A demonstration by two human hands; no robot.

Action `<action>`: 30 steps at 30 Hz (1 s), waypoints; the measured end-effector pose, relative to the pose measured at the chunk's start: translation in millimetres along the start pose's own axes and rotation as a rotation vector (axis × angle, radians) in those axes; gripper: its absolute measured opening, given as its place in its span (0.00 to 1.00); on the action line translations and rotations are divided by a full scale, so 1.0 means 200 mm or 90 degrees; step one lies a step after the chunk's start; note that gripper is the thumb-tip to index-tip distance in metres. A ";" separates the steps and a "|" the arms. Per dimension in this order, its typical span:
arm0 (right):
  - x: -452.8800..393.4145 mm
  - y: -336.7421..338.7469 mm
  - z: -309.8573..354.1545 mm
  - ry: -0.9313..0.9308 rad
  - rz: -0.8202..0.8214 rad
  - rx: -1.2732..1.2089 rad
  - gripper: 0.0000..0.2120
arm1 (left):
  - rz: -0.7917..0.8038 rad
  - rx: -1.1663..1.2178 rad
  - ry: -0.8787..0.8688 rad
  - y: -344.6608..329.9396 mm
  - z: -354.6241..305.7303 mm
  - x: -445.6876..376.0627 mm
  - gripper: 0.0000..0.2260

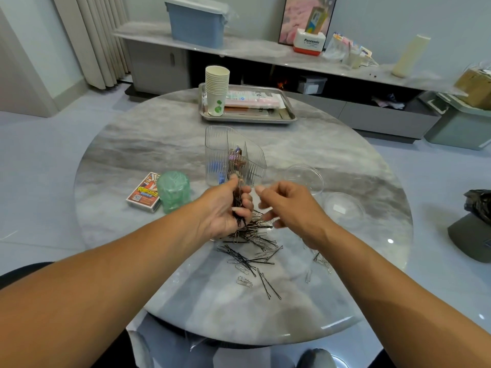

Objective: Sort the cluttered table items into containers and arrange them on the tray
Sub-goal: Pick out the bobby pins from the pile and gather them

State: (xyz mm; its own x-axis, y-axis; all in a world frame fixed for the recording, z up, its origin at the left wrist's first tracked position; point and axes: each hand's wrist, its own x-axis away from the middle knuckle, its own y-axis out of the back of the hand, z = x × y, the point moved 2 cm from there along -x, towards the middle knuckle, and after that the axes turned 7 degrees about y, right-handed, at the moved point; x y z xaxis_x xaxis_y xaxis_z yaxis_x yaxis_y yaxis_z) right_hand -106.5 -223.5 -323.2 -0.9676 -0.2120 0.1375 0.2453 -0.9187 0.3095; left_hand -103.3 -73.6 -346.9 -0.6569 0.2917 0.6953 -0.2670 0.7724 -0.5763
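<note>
You can read one brand clearly: "Panasonic" in dark letters on the white-and-red plastic box (pixel 309 43) on the grey marble-look sideboard shelf (pixel 255 53). The red-and-white printed card box (pixel 144 192) on the round grey marble-look table (pixel 148 144) carries yellow lettering and a small square code, both too blurred for you to read.

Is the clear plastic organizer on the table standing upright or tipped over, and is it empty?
Upright and not empty. The clear organizer stands on its base on the table, open top upward, and colored items show through its walls.
</note>
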 end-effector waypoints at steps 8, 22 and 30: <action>0.06 -0.04 0.02 -0.079 0.102 -0.182 0.09 | 0.036 0.161 -0.061 -0.04 -0.05 0.01 0.19; 0.07 -0.09 0.03 0.182 -0.108 0.109 0.09 | 0.087 0.097 -0.055 -0.05 0.01 0.05 0.21; 0.04 -0.10 0.03 0.163 -0.091 0.154 0.05 | 0.130 0.034 -0.010 -0.06 0.05 0.06 0.22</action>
State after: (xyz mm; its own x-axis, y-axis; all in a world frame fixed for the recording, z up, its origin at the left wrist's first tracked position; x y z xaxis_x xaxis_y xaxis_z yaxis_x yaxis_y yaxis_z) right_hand -119.5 -205.2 -322.2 -0.9696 -0.1910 -0.1529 0.0837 -0.8462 0.5263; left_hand -115.5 -85.6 -336.5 -0.7117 0.4297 0.5558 -0.1644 0.6672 -0.7265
